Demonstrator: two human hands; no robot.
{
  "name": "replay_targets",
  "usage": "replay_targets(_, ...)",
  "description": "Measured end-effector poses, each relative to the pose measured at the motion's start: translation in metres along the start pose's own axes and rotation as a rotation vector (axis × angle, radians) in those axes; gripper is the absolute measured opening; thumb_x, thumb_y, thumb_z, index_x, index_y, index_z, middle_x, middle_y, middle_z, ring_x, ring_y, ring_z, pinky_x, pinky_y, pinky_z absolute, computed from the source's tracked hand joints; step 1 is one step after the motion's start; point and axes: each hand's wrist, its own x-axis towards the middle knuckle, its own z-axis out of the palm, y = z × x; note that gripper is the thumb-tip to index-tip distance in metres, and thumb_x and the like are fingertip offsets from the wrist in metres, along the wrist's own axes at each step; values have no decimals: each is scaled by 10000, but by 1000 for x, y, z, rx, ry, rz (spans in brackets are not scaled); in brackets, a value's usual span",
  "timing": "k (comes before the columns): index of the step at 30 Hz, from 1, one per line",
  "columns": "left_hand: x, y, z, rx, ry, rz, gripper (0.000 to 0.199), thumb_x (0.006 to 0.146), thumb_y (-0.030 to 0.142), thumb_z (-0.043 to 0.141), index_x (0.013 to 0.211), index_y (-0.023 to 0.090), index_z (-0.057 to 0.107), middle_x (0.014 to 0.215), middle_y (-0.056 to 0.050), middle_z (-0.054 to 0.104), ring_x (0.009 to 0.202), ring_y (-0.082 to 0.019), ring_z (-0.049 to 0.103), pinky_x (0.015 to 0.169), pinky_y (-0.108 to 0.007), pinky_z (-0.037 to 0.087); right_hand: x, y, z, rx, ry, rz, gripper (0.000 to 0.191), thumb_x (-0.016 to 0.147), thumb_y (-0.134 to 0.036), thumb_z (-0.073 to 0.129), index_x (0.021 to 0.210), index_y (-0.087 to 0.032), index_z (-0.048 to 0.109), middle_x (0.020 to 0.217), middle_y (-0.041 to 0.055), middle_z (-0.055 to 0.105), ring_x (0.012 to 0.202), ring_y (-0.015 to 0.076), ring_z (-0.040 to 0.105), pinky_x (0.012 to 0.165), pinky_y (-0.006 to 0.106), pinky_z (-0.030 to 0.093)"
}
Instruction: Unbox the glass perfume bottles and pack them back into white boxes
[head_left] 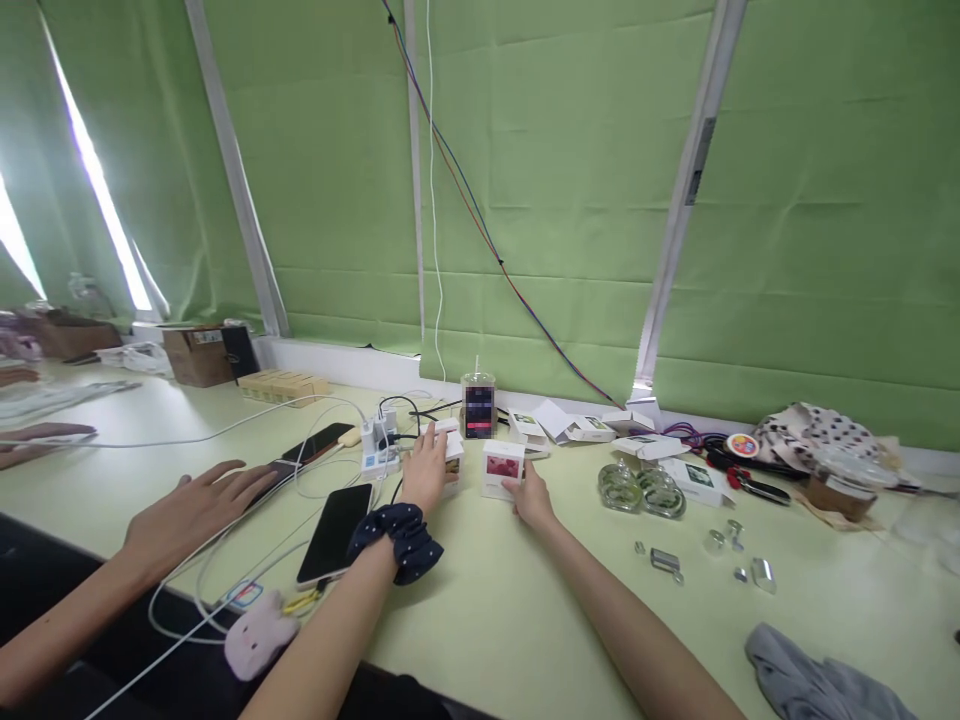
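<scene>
My right hand (534, 497) grips the right side of a small white box (502, 472) with a red picture on its front, standing upright on the table. Just to its left, my left hand (425, 468) is closed over another small white box (452, 470) with a picture on its side; the thumb is hidden. A dark dotted scrunchie (397, 542) circles my left wrist. Behind the boxes stands a clear container with a lit phone (480, 410) in front of it. Several opened white boxes (589, 430) lie right of the phone.
Two clear coiled packs (641, 490) and several small metal pieces (665, 560) lie at right, near a grey cloth (817, 672). At left are a charger block (377, 445), loose cables, a black phone (335, 532) and another person's hand (191, 512).
</scene>
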Motion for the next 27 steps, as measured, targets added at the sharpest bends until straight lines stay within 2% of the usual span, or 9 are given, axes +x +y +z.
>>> replay_targets(2,-5,-1,-3,-18,-2,18,498,749,209,635,1189,211,404,1403,-158,392,1240,-340,394,932,-440,400,8,0,7,-7,10,-1,337,743,-263,617,1069,-261,531,885,31,694,565,158,625,528,258,456)
replay_targets(4,-8,-2,-8,-39,-19,42,497,726,214,651,1158,238,407,1314,-121,487,1178,-324,441,927,-412,401,15,0,13,-16,12,-3,337,752,-275,616,1078,-256,532,898,43,696,630,187,648,583,288,471)
replay_targets(7,-10,-5,-16,-76,-59,76,533,653,217,700,1105,272,422,1152,-66,597,1109,-311,486,899,-384,410,24,0,22,-28,0,-18,335,767,-289,604,1090,-246,528,923,54,695,695,208,659,641,315,482)
replay_targets(10,-13,-7,-23,-114,-108,93,609,581,244,742,1103,290,432,1041,-38,635,1030,-303,539,823,-356,440,32,-1,30,-36,-23,-54,341,780,-271,585,1113,-239,519,975,53,690,805,215,659,727,334,482)
replay_targets(13,-15,-8,-27,-142,-140,106,710,550,252,748,1174,327,417,1069,-18,630,1031,-294,557,821,-349,445,40,-2,37,-39,-56,-98,383,773,-230,587,1149,-240,513,1048,46,681,946,225,634,824,354,462)
replay_targets(15,-14,-9,-27,-143,-145,106,678,563,243,727,1171,334,443,1109,-19,612,1058,-291,555,848,-352,439,46,-3,42,-34,-78,-123,427,767,-216,591,1183,-251,502,1087,34,673,1003,226,619,859,360,453)
replay_targets(19,-13,-11,-27,-110,-137,96,520,572,239,689,1066,285,535,1082,-47,606,979,-291,595,806,-352,454,51,-3,51,-18,-97,-173,465,782,-232,577,1234,-264,473,1132,26,661,1047,230,607,891,365,441)
replay_targets(24,-14,-19,-32,-83,-110,100,496,578,235,645,1065,269,557,1036,-54,633,916,-284,617,754,-343,462,52,0,59,-15,-106,-240,448,813,-257,541,1251,-253,449,1175,41,641,1050,227,599,875,347,444)
replay_targets(27,-14,-23,-34,-105,-119,94,504,577,270,656,1072,295,566,1025,-36,657,928,-282,619,754,-334,468,54,1,63,-47,-143,-279,441,819,-279,541,1251,-249,460,1116,43,665,990,233,618,831,339,460)
